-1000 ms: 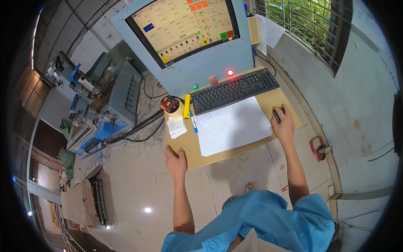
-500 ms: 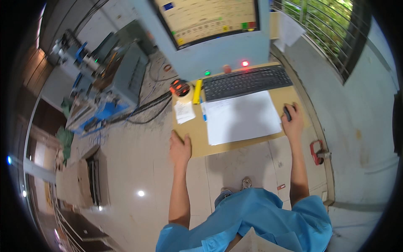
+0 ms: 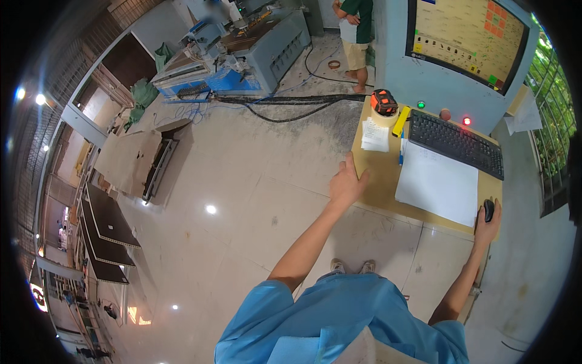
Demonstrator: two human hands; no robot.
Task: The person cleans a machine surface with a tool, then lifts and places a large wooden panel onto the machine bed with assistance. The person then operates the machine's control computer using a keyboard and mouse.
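Note:
My right hand (image 3: 487, 225) is wrapped round a black computer mouse (image 3: 489, 209) at the right end of a tan desk board (image 3: 379, 191). At the board's left edge rests my left hand (image 3: 348, 184), thumb and fingers apart, nothing held in it. White paper sheets (image 3: 438, 183) lie between my hands. Behind them is a black keyboard (image 3: 456, 144). A blue pen (image 3: 401, 151) lies beside the paper, close to a yellow stick-like object (image 3: 401, 122). A small white slip (image 3: 375, 136) lies near a tape roll (image 3: 388, 119), with an orange-and-black tape measure (image 3: 384, 102) on it.
A monitor (image 3: 470, 37) sits in the blue-grey cabinet (image 3: 397, 67) with lit buttons. Another person (image 3: 356, 36) stands at the back beside a large machine (image 3: 267, 54). Black cables (image 3: 291, 100) cross the floor. Dark panels (image 3: 109, 224) lean at left; a barred window is at right.
The view has swung left, bringing another person and more of the machine into sight. Orange blocks now show on the monitor. Both hands stay at the same places on the desk board.

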